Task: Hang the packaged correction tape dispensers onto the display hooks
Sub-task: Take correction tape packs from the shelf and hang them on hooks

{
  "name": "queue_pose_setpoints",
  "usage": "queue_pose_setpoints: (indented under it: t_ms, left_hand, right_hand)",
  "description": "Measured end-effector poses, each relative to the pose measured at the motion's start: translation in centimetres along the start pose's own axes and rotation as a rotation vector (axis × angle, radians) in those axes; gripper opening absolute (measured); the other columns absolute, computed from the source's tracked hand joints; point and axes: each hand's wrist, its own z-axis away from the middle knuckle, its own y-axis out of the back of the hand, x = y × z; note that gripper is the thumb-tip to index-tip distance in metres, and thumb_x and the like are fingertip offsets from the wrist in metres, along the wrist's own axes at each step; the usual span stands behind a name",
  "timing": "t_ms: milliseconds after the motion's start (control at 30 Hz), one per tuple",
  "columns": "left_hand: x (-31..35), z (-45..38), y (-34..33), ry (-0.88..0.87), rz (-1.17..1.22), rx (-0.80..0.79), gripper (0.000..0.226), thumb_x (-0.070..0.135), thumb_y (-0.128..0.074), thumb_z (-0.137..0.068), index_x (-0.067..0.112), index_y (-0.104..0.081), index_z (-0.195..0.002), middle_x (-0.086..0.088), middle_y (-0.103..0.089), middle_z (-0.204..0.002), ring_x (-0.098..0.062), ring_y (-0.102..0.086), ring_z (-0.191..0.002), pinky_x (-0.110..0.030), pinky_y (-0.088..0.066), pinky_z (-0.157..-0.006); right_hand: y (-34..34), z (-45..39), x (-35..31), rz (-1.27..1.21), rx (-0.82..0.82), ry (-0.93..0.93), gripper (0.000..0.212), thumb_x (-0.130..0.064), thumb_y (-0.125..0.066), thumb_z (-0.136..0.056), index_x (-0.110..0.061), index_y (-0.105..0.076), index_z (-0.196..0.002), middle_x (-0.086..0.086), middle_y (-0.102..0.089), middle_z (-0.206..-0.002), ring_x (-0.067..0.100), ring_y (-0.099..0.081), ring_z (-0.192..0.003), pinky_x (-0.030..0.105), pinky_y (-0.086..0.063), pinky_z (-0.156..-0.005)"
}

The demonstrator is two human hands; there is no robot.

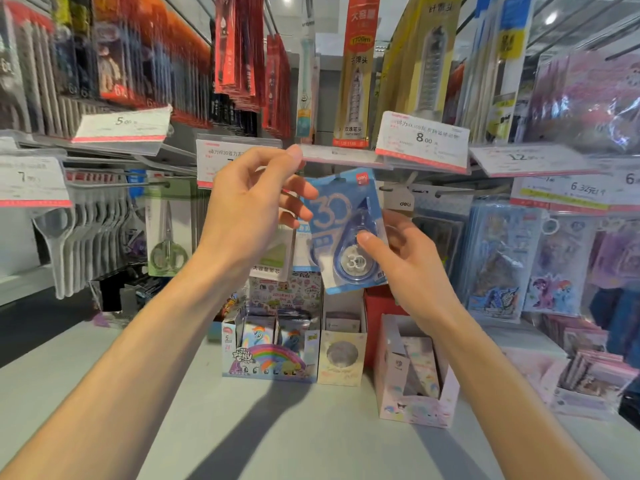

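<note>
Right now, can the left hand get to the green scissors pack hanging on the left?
Probably yes. The left hand is raised beside the blue correction tape pack, which the right hand holds, and the green scissors pack hangs just to its left with nothing visible between them.

A packaged correction tape dispenser (346, 233) is held up in the middle, just under a price tag holder (341, 156), with the left hand (254, 206) at its upper left, fingers reaching up to that holder, and the right hand (401, 261) gripping its lower right side. To the left hang packaged scissors (168, 233); to the right hang sticker packs (498, 261) under a price tag reading 8.00 (422, 140). Below, 3 open cartons (270, 344) stand side by side on the shelf (294, 427).
</note>
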Motion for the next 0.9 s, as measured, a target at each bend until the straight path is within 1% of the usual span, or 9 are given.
queue_pose_setpoints:
  t_ms: [133, 233, 300, 400, 533, 633, 700, 833, 900]
  left_hand:
    - [-0.1, 0.0, 0.2, -0.008, -0.007, -0.015, 0.016, 0.022, -0.059, -0.103, 0.015, -0.064, -0.09, -0.001, -0.071, -0.063, -0.015, -0.063, -0.049, -0.022, -0.047, -0.046]
    - [-0.5, 0.1, 0.4, -0.021, -0.025, -0.032, 0.014, 0.02, -0.06, -0.102, 0.017, -0.064, -0.089, -0.001, -0.072, -0.064, -0.016, -0.063, -0.049, -0.023, -0.047, -0.046]
    - [-0.8, 0.2, 0.5, -0.027, -0.034, -0.038, 0.013, 0.019, -0.06, -0.101, 0.018, -0.065, -0.089, -0.001, -0.072, -0.064, -0.016, -0.063, -0.049, -0.023, -0.047, -0.046]
    - [-1.0, 0.3, 0.3, -0.035, -0.047, -0.034, 0.011, 0.021, -0.063, -0.1, 0.017, -0.065, -0.089, -0.001, -0.072, -0.063, -0.015, -0.063, -0.048, -0.023, -0.047, -0.046]
    - [-1.5, 0.2, 0.2, -0.058, -0.113, -0.025, 0.009, 0.019, -0.067, -0.098, 0.015, -0.064, -0.091, 0.0, -0.074, -0.063, -0.015, -0.064, -0.047, -0.022, -0.049, -0.047]
    - [-2.1, 0.3, 0.5, -0.066, -0.148, -0.027, 0.009, 0.017, -0.067, -0.098, 0.016, -0.062, -0.091, -0.001, -0.075, -0.064, -0.015, -0.064, -0.048, -0.023, -0.05, -0.049]
    - [-2.4, 0.5, 0.6, -0.068, -0.173, -0.028, 0.007, 0.018, -0.067, -0.098, 0.017, -0.062, -0.093, -0.001, -0.076, -0.066, -0.015, -0.065, -0.049, -0.022, -0.05, -0.05]
    - [-2.9, 0.7, 0.6, -0.061, -0.211, -0.019, 0.01, 0.022, -0.066, -0.099, 0.014, -0.065, -0.095, -0.002, -0.077, -0.07, -0.015, -0.067, -0.051, -0.02, -0.049, -0.051]
    - [-3.1, 0.9, 0.8, -0.065, -0.251, -0.018, 0.015, 0.027, -0.065, -0.099, 0.013, -0.068, -0.094, -0.002, -0.077, -0.072, -0.015, -0.068, -0.054, -0.021, -0.05, -0.052]
  right_hand:
    - [-0.5, -1.1, 0.2, 0.04, 0.011, -0.026, 0.022, -0.043, -0.067, -0.095, -0.05, -0.058, -0.114, -0.017, -0.077, -0.114, 0.0, -0.072, -0.107, 0.031, -0.059, -0.092]
    - [-0.8, -1.2, 1.1, 0.086, 0.056, -0.054, 0.023, -0.047, -0.068, -0.094, -0.047, -0.06, -0.116, -0.02, -0.075, -0.112, -0.005, -0.07, -0.103, 0.026, -0.056, -0.088]
    - [-0.9, -1.3, 1.7, 0.113, 0.094, -0.081, 0.028, -0.047, -0.069, -0.095, -0.041, -0.059, -0.12, -0.018, -0.073, -0.112, -0.004, -0.069, -0.101, 0.026, -0.055, -0.086]
    - [-1.5, -1.7, 2.5, 0.177, 0.133, -0.114, 0.03, -0.047, -0.068, -0.096, -0.033, -0.059, -0.121, -0.015, -0.071, -0.108, -0.005, -0.068, -0.093, 0.023, -0.053, -0.076]
    - [-2.5, -2.5, 4.0, 0.2, 0.158, -0.196, 0.039, -0.052, -0.066, -0.096, -0.022, -0.061, -0.121, 0.002, -0.072, -0.105, 0.015, -0.069, -0.095, 0.032, -0.053, -0.076]
    - [-3.3, -2.9, 5.2, 0.195, 0.166, -0.251, 0.03, -0.058, -0.065, -0.094, -0.029, -0.059, -0.1, 0.001, -0.068, -0.093, 0.014, -0.064, -0.081, 0.028, -0.047, -0.065]
    - [-3.8, -3.1, 5.7, 0.227, 0.195, -0.247, 0.031, -0.06, -0.065, -0.093, -0.032, -0.052, -0.086, -0.003, -0.063, -0.081, 0.013, -0.061, -0.074, 0.027, -0.042, -0.06]
    - [-3.7, -3.4, 6.1, 0.35, 0.189, -0.236, 0.038, -0.066, -0.06, -0.093, -0.032, -0.052, -0.078, -0.007, -0.064, -0.071, 0.014, -0.063, -0.071, 0.03, -0.041, -0.061]
    - [-3.2, -3.3, 6.3, 0.369, 0.154, -0.233, 0.04, -0.066, -0.059, -0.094, -0.033, -0.048, -0.073, -0.01, -0.062, -0.07, 0.005, -0.059, -0.068, 0.029, -0.044, -0.061]
